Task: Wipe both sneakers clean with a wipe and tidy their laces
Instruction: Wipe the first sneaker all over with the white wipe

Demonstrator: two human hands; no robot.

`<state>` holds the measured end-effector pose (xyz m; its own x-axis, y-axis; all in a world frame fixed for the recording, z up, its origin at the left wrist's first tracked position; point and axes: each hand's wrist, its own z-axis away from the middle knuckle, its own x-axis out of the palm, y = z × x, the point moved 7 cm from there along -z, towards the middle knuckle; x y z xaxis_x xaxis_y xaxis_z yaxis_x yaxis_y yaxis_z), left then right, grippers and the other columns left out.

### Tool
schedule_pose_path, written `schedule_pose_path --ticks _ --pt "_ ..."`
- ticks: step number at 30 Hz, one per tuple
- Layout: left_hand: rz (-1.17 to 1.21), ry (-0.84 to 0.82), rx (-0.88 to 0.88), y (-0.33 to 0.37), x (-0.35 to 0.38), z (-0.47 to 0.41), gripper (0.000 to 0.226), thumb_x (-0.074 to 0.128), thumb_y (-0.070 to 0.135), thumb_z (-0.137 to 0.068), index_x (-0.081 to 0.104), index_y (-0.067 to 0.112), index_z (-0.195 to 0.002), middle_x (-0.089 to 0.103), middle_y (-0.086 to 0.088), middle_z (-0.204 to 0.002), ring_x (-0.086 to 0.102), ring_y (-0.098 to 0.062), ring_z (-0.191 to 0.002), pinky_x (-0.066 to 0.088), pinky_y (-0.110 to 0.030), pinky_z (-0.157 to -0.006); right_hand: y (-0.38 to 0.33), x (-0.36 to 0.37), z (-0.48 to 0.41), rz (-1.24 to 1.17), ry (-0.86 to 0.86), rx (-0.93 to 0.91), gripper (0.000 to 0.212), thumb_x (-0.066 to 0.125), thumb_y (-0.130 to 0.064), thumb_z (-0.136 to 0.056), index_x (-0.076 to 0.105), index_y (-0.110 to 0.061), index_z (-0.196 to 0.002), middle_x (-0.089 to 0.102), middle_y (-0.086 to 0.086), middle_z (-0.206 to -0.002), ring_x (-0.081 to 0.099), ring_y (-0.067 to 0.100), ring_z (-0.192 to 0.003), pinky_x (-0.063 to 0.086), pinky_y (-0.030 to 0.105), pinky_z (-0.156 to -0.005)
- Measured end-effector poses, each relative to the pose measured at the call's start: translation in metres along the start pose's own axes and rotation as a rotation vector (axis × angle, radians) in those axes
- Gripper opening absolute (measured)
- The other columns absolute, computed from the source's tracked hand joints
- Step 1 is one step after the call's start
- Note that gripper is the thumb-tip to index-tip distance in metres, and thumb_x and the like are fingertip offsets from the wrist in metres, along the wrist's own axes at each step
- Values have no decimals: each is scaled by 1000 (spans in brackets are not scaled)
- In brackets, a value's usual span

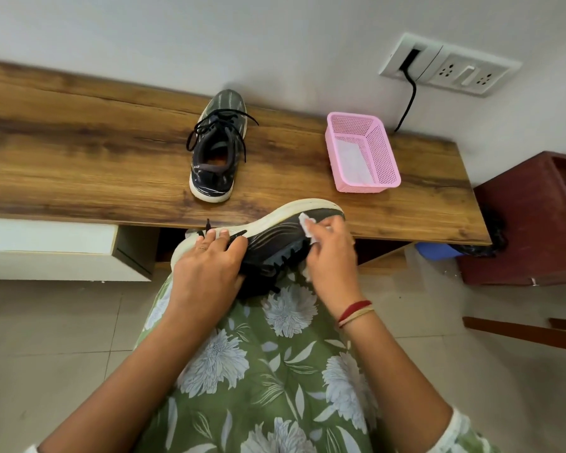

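Note:
A dark sneaker with a cream sole [275,238] lies on its side on my lap, sole toward the table. My left hand [206,266] grips its heel end, fingers curled over the sole. My right hand [332,253] pinches a white wipe [307,227] against the sneaker's side near the toe. The second dark sneaker [217,147] stands upright on the wooden table [79,158], toe toward the wall, its black laces loose and spread to both sides.
A pink perforated basket [381,152] holding white wipes stands on the table at the right. A wall socket plate [448,65] with a black cable is above it. A dark red cabinet [530,220] stands at the far right, a white drawer [53,246] under the table at left.

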<state>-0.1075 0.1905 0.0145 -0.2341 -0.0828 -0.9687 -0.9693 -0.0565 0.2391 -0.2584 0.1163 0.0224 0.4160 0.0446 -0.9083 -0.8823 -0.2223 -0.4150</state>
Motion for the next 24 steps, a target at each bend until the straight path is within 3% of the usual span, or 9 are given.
schedule_pose_path --ticks 2,4,9,14,18,21,24 --pt "6 3 0 0 -2 -1 48 89 7 -42 69 2 -85 71 -23 -91 70 -40 -83 57 -44 -65 18 -16 -12 68 84 60 44 46 2 -91 53 -13 -131 45 9 -113 42 19 -97 43 27 -86" --pt "18 9 8 2 -4 -3 47 89 7 -41 68 4 -82 71 -20 -87 70 -38 -79 57 -40 -59 21 -18 -19 150 132 55 44 44 3 -90 53 -10 -130 46 12 -113 45 23 -99 42 31 -85" --pt "25 13 -1 2 -12 -8 40 88 11 -41 65 9 -74 68 -10 -72 68 -29 -64 43 -25 -41 0 12 -6 234 84 -211 46 57 12 -77 58 0 -122 55 17 -100 53 29 -81 51 34 -60" --pt "-31 25 5 2 -10 -4 43 89 10 -42 67 6 -78 71 -15 -81 71 -34 -74 52 -33 -45 43 -5 -21 152 149 107 43 46 5 -88 54 -7 -129 48 14 -116 47 28 -101 47 38 -84" --pt "-3 45 -2 1 -8 -4 40 88 7 -45 68 5 -80 71 -16 -83 71 -36 -79 54 -36 -50 49 -3 -19 91 181 137 34 47 2 -90 59 -4 -121 48 14 -116 47 28 -105 43 35 -85" --pt "67 57 -19 -1 -6 -3 41 86 6 -46 68 6 -83 71 -14 -85 70 -34 -83 56 -37 -57 72 -6 -14 -113 225 318 34 45 4 -90 61 -2 -119 47 14 -114 48 25 -106 34 21 -86" --pt "186 72 -21 -5 -9 1 41 79 2 -55 64 6 -93 69 -11 -94 67 -32 -88 51 -34 -61 47 -27 -8 -220 354 189 44 44 12 -85 60 -5 -123 45 5 -103 46 17 -96 32 13 -83"
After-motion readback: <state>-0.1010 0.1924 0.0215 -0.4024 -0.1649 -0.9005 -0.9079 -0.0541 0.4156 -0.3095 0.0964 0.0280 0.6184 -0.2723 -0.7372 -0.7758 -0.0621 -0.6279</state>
